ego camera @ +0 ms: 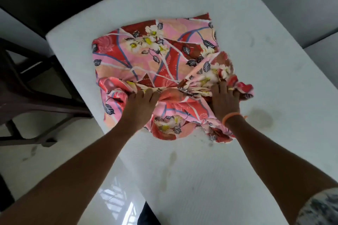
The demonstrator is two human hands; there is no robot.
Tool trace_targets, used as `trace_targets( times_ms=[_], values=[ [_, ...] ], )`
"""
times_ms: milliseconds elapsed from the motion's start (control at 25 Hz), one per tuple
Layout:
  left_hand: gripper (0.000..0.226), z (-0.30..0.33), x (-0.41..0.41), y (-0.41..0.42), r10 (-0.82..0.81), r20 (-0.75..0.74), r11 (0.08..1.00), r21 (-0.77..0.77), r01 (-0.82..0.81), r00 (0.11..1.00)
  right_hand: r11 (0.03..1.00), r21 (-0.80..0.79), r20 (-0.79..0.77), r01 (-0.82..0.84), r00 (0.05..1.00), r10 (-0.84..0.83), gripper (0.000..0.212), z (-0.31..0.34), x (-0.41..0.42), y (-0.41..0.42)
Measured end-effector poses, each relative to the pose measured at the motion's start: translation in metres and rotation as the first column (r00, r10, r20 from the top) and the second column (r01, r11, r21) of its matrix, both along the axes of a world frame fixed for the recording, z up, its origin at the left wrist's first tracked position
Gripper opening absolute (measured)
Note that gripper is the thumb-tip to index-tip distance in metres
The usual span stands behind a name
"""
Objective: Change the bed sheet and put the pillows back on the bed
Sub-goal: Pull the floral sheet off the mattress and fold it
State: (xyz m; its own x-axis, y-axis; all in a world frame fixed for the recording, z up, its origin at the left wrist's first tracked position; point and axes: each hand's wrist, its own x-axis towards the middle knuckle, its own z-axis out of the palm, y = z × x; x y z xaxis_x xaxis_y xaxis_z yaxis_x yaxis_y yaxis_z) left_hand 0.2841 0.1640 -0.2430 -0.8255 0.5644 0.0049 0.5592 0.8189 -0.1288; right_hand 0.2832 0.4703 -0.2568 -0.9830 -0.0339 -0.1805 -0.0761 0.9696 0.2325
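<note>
While the folded pink-and-red floral cotton sheet (155, 71) sat bunched on the bare white mattress (228, 179), the left hand (140, 104) and right hand (224, 99) each had fingers curled into a gathered edge near its near side. I reckon the trick was finding real corners first, then pulling apart evenly so it opened flat, not twisted.

Dark wooden chair (27, 86) stands on glossy white floor (60, 153) reflecting window light
</note>
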Motion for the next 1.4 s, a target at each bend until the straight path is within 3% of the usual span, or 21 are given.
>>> trace_targets(
  times_ms=[120,200,320,440,480,560,680,760,840,920,1000,1080,1200,1320,1400],
  values=[
    [0.012,0.0,0.044,-0.024,-0.043,-0.038,0.999,0.015,0.043,0.998,0.995,0.005,-0.033,-0.097,0.995,0.097,0.039,0.002,0.039,0.001],
    [0.018,0.001,0.065,-0.024,-0.049,0.021,0.997,0.053,0.048,0.999,0.993,0.046,-0.019,-0.105,0.994,0.106,0.033,0.006,0.067,0.005],
    [0.032,0.006,0.114,-0.011,-0.059,0.294,0.998,0.007,0.059,0.954,0.997,0.06,0.068,-0.056,0.996,0.052,0.038,0.01,0.113,0.013],
    [0.037,0.008,0.169,-0.004,-0.022,0.57,0.992,-0.092,0.091,0.821,1.0,0.025,0.335,-0.001,0.942,-0.007,0.049,0.013,0.171,0.015],
    [0.037,0.009,0.181,-0.005,-0.001,0.58,0.994,-0.091,0.066,0.815,0.998,-0.013,0.387,0.057,0.921,-0.048,0.048,0.017,0.184,0.014],
    [0.03,0.011,0.191,-0.005,0.013,0.486,1.0,0.008,-0.02,0.874,0.986,-0.117,0.35,0.118,0.934,-0.07,0.04,0.027,0.19,0.012],
    [0.032,0.004,0.177,0.002,0.067,0.315,0.97,0.2,-0.135,0.947,0.975,-0.186,0.035,-0.122,0.991,0.131,0.045,0.028,0.147,-0.004],
    [0.051,-0.003,0.16,0.014,0.081,0.316,0.971,0.19,-0.146,0.945,0.945,-0.131,-0.035,-0.3,0.954,0.298,0.071,0.028,0.102,-0.029],
    [0.077,-0.012,0.146,0.024,0.098,0.399,0.984,0.096,-0.147,0.912,0.881,-0.026,0.107,-0.471,0.875,0.471,0.081,0.025,0.061,-0.057],
    [0.087,-0.021,0.14,0.029,0.134,0.434,0.987,0.021,-0.158,0.891,0.78,0.107,0.319,-0.616,0.765,0.56,0.063,0.02,0.038,-0.074],
    [0.083,-0.021,0.143,0.029,0.147,0.401,0.986,0.01,-0.165,0.904,0.736,0.174,0.358,-0.654,0.738,0.572,0.037,0.023,0.035,-0.072],
    [0.065,-0.016,0.152,0.026,0.152,0.366,0.988,-0.033,-0.15,0.918,0.787,0.173,0.247,-0.592,0.8,0.547,0.027,0.029,0.053,-0.049],
    [0.034,-0.01,0.162,0.02,0.148,0.387,0.988,-0.091,-0.122,0.91,0.907,0.055,0.185,-0.418,0.897,0.402,0.031,0.032,0.112,0.007],
    [0.026,-0.006,0.166,0.018,0.144,0.468,0.983,-0.169,-0.071,0.872,0.997,0.058,0.462,-0.059,0.886,0.026,0.045,0.031,0.187,0.044],
    [0.026,-0.002,0.167,0.019,0.155,0.515,0.977,-0.205,-0.054,0.843,0.93,0.041,0.55,0.364,0.769,-0.325,0.054,0.026,0.216,0.052]
  ],
)
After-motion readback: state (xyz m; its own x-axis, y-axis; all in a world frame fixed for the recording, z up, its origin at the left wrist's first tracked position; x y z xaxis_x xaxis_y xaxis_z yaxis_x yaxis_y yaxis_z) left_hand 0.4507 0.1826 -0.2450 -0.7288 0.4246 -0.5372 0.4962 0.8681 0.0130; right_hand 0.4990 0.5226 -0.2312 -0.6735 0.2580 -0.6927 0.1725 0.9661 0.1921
